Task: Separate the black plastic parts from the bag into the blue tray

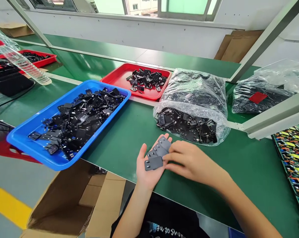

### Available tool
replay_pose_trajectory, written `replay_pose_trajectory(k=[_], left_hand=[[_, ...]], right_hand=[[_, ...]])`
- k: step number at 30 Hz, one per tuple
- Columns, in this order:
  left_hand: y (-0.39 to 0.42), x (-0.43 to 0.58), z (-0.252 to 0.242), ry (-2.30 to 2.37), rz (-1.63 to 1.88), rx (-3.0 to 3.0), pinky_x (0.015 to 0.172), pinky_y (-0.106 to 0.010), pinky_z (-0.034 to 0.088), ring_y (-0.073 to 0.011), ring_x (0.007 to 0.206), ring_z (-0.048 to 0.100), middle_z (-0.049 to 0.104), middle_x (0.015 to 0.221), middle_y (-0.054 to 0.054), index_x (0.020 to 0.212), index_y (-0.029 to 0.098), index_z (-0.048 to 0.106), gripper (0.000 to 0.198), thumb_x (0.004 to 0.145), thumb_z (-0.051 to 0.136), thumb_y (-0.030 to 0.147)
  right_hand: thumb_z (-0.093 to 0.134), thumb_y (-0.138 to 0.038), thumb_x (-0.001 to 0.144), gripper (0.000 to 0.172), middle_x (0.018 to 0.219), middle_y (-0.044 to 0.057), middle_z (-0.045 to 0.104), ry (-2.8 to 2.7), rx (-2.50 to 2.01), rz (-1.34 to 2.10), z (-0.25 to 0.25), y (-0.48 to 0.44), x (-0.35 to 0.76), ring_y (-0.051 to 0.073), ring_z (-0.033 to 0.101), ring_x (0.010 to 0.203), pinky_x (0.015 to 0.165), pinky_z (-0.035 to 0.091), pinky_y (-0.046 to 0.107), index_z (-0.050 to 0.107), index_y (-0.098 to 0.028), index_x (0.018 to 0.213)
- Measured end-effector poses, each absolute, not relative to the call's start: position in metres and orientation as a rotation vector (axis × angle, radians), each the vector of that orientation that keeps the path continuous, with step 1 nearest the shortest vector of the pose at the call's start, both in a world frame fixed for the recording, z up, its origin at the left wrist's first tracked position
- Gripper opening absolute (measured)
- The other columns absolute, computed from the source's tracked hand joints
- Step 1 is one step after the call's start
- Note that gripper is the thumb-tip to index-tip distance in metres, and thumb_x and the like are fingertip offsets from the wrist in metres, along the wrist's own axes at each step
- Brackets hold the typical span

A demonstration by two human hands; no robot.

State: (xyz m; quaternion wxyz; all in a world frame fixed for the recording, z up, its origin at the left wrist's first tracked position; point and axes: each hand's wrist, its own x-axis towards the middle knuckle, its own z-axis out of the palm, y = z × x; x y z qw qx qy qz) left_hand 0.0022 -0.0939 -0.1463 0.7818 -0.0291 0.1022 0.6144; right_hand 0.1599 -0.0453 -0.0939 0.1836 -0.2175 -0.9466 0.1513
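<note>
My left hand [145,175] is palm up above the near edge of the table, fingers stretched out, thumb apart. Across its palm and fingers lie several dark grey plug covers [154,162], overlapping in a fanned row, each with metal pins standing up. My right hand [189,160] comes in from the right, its thumb and fingertips pinched at the right edge of the covers. Just beyond both hands, a clear plastic bag [194,89] lies with its mouth towards me, full of black plastic parts [189,125].
Left of my hands a blue tray [22,137] holds many black parts. Behind it stands a red tray [114,79] with more. A circuit-board panel [294,162] lies at far right, below a metal strut [275,114]. An opened cardboard box [102,205] sits below the table edge.
</note>
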Motion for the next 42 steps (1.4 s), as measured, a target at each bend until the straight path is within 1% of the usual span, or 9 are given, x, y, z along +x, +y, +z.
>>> replay_pose_trajectory(k=[3, 7, 13, 16, 18, 23, 28, 36, 42], left_hand=[[-0.096, 0.002, -0.142, 0.192, 1.391, -0.053, 0.111, -0.042, 0.022, -0.0239, 0.135, 0.027, 0.033, 0.146, -0.011, 0.146, 0.012, 0.012, 0.063, 0.092, 0.024, 0.042], [-0.098, 0.006, -0.139, 0.172, 1.423, -0.032, 0.112, -0.043, 0.019, -0.0239, 0.135, 0.027, 0.032, 0.146, -0.011, 0.146, 0.013, 0.008, 0.063, 0.092, 0.024, 0.041], [-0.099, 0.010, -0.141, 0.148, 1.412, -0.011, 0.112, -0.043, 0.017, -0.0251, 0.136, 0.025, 0.031, 0.147, -0.011, 0.146, 0.012, 0.007, 0.064, 0.092, 0.023, 0.042], [-0.099, 0.011, -0.140, 0.141, 1.400, 0.007, 0.113, -0.042, 0.016, -0.0240, 0.137, 0.024, 0.028, 0.148, -0.010, 0.146, 0.013, 0.005, 0.064, 0.093, 0.022, 0.043], [-0.099, 0.012, -0.140, 0.127, 1.399, 0.013, 0.113, -0.042, 0.015, -0.0237, 0.137, 0.023, 0.027, 0.148, -0.010, 0.146, 0.012, 0.004, 0.064, 0.093, 0.022, 0.043], [-0.099, 0.012, -0.141, 0.113, 1.397, -0.010, 0.112, -0.043, 0.017, -0.0253, 0.136, 0.024, 0.030, 0.147, -0.011, 0.146, 0.011, 0.006, 0.064, 0.093, 0.024, 0.042], [-0.098, 0.012, -0.144, 0.146, 1.399, -0.047, 0.112, -0.044, 0.019, -0.0259, 0.136, 0.025, 0.030, 0.147, -0.011, 0.146, 0.012, 0.008, 0.063, 0.092, 0.025, 0.040], [-0.093, 0.017, -0.156, 0.128, 1.325, -0.159, 0.111, -0.041, 0.023, -0.0265, 0.135, 0.026, 0.027, 0.148, -0.012, 0.146, 0.014, 0.011, 0.061, 0.092, 0.024, 0.039], [-0.093, 0.027, -0.158, 0.148, 1.250, -0.179, 0.110, -0.039, 0.024, -0.0269, 0.134, 0.028, 0.026, 0.149, -0.014, 0.146, 0.014, 0.012, 0.060, 0.092, 0.025, 0.037]], right_hand=[[0.045, -0.032, 0.091, 0.023, 0.090, 0.007, 0.060, -2.529, -0.999, 0.201, -0.095, -0.019, 0.191, 0.020, 0.055, 0.085, 0.076, 0.042, 0.033, 0.063, -0.019, 0.099], [0.051, -0.029, 0.086, 0.029, 0.095, 0.013, 0.059, -2.480, -1.593, -0.191, -0.120, 0.014, 0.229, 0.028, 0.055, 0.088, 0.068, 0.042, 0.036, 0.059, -0.014, 0.109], [0.047, -0.023, 0.088, 0.017, 0.086, 0.007, 0.060, -2.627, -1.766, -0.083, -0.138, 0.020, 0.226, 0.020, 0.058, 0.079, 0.058, 0.038, 0.029, 0.062, -0.016, 0.084], [0.049, -0.026, 0.088, 0.015, 0.090, 0.007, 0.061, -2.613, -1.832, -0.085, -0.134, 0.017, 0.220, 0.020, 0.058, 0.081, 0.055, 0.037, 0.028, 0.059, -0.017, 0.094], [0.053, -0.031, 0.086, 0.024, 0.094, 0.008, 0.061, -2.604, -1.887, -0.063, -0.132, 0.016, 0.220, 0.022, 0.058, 0.085, 0.053, 0.035, 0.027, 0.055, -0.017, 0.105], [0.048, -0.027, 0.086, 0.023, 0.094, 0.008, 0.062, -2.566, -2.043, 0.061, -0.127, 0.017, 0.223, 0.022, 0.059, 0.082, 0.050, 0.031, 0.026, 0.051, -0.017, 0.106], [0.045, -0.017, 0.082, 0.018, 0.091, 0.008, 0.065, -2.532, -2.034, 0.141, -0.123, 0.019, 0.236, 0.021, 0.060, 0.079, 0.053, 0.032, 0.027, 0.055, -0.017, 0.097], [0.046, -0.024, 0.080, 0.022, 0.079, 0.002, 0.064, -2.334, -1.634, 0.512, -0.109, 0.022, 0.254, 0.017, 0.058, 0.067, 0.061, 0.041, 0.028, 0.058, -0.020, 0.098], [0.054, -0.029, 0.078, 0.019, 0.079, 0.003, 0.063, -2.105, -1.553, 0.617, -0.096, 0.018, 0.245, 0.017, 0.058, 0.070, 0.063, 0.045, 0.029, 0.063, -0.021, 0.092]])
